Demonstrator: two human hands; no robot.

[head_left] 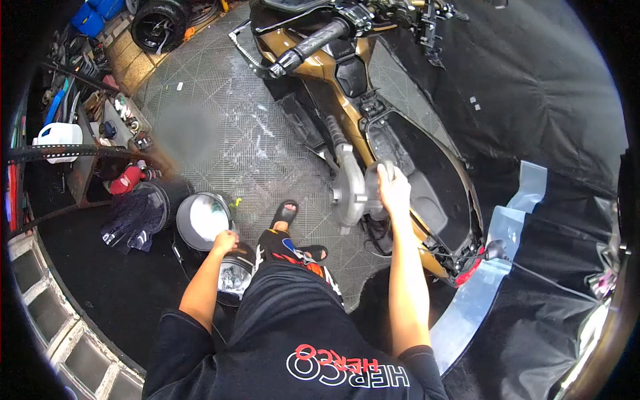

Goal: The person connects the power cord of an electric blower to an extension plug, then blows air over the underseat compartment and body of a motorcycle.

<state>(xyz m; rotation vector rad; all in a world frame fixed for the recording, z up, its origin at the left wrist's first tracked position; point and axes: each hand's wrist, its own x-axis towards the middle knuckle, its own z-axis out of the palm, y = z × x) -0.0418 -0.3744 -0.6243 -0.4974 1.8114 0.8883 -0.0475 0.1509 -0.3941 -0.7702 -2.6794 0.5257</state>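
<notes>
My right hand point(393, 190) is wrapped round the handle of a grey electric blower point(350, 190). The blower's ribbed black nozzle points up and away, alongside the gold and black scooter point(360, 120). With its seat area exposed, the scooter shows an open black storage well point(393, 140). My left hand point(227, 241) is closed, over the near edge of a grey bucket point(183, 223) holding whitish, foamy liquid. Whether anything is in those fingers is hidden. Just below that hand stands a second dark bucket point(248, 257) with foamy contents.
A dark bin point(167, 193) with a black plastic bag point(137, 223) stands at the left. Behind it, a cluttered shelf carries a white jug point(59, 141). A loose wheel point(159, 27) lies at the back. A cable point(547, 280) runs to the right of the scooter's tail.
</notes>
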